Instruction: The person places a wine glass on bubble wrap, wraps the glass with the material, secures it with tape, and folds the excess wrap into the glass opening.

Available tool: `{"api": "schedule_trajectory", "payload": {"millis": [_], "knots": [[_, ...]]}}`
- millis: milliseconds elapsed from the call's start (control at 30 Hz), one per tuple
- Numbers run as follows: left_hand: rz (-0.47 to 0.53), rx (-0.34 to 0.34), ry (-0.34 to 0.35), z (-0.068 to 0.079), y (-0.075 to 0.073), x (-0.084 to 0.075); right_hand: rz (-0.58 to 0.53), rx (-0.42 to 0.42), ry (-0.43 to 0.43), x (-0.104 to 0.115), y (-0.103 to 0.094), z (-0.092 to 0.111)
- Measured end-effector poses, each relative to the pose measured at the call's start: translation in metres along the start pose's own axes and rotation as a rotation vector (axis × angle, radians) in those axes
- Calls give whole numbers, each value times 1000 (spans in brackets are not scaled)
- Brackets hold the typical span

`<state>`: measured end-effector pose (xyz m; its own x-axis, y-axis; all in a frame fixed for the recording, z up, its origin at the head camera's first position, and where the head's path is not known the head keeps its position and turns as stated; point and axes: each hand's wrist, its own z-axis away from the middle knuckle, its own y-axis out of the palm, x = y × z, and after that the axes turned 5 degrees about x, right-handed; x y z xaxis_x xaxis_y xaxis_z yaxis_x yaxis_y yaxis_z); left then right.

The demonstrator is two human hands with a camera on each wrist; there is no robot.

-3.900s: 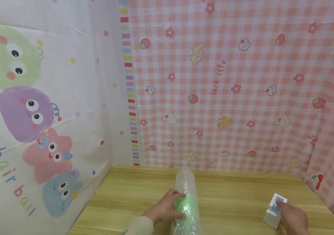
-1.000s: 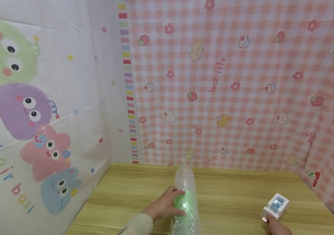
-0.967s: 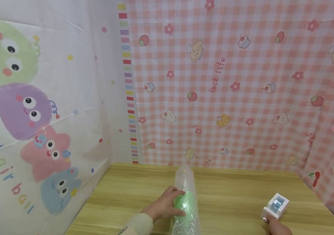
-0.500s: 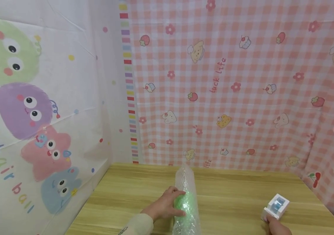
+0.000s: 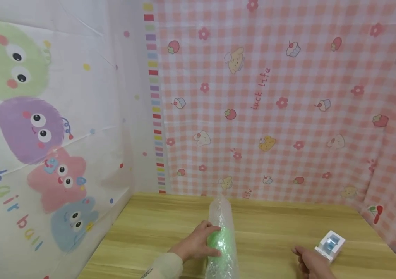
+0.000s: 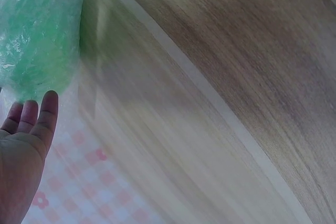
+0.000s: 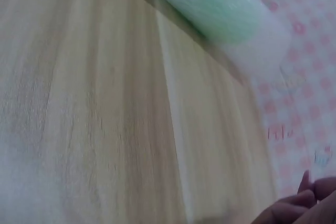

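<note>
A green item wrapped in bubble wrap [image 5: 221, 242] lies lengthwise on the table. My left hand [image 5: 198, 241] rests on its left side in the head view, thumb and fingers spread along the wrap. The left wrist view shows the fingertips [image 6: 51, 98] at the edge of the bubble wrap. A white tape dispenser [image 5: 337, 242] with a bluish roll sits on the table at the right. My right hand [image 5: 312, 263] is beside its near left edge, fingers curled and fingertips close together toward the left. I cannot tell whether a clear strip is between them.
The wooden table [image 5: 274, 224] meets a pink checked cloth [image 5: 253, 128] at the back. A white cartoon-printed cloth [image 5: 107, 116] stands along the left side.
My right hand was on top of the dispenser, then at its near edge, and has now moved left off it. The dispenser has turned slightly since the earliest frame. My left hand stays put.
</note>
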<state>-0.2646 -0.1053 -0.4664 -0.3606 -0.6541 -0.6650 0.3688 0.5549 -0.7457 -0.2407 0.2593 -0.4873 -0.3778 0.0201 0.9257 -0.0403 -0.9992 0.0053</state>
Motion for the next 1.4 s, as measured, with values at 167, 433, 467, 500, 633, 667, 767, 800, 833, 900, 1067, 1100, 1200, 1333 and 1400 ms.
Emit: {"api": "schedule_trajectory", "payload": {"millis": [167,433,467,500,633,667,767,800,833,900,1067,1100,1200,1333,1400], "knots": [[10,2,-8,0,-2,-2,246,62,-52,11,34,5],[4,6,-2,-2,1,-4,470,234,-205,26,75,5],[-3,7,2,-3,2,-5,487,253,-225,28,78,4],[-14,6,10,-4,2,-5,510,265,-251,30,81,3],[-34,-1,23,-6,4,-8,605,327,-363,34,89,2],[-38,0,23,-7,4,-8,620,349,-396,35,91,2],[-46,-2,23,-8,5,-10,645,418,-463,39,95,2],[-42,0,19,-8,5,-10,649,439,-474,40,96,1],[-40,-2,20,-9,6,-10,655,460,-476,42,97,1],[-36,-2,20,-9,6,-11,669,496,-477,44,100,0],[-28,3,29,-12,7,-11,705,548,-487,51,110,-5],[-28,5,37,-12,8,-11,711,552,-492,51,113,-6],[-29,9,55,-14,9,-11,723,558,-487,54,120,-8],[-54,2,82,-16,11,-11,734,560,-467,58,128,-9],[-70,-1,93,-17,11,-12,745,558,-456,59,131,-10]]}}
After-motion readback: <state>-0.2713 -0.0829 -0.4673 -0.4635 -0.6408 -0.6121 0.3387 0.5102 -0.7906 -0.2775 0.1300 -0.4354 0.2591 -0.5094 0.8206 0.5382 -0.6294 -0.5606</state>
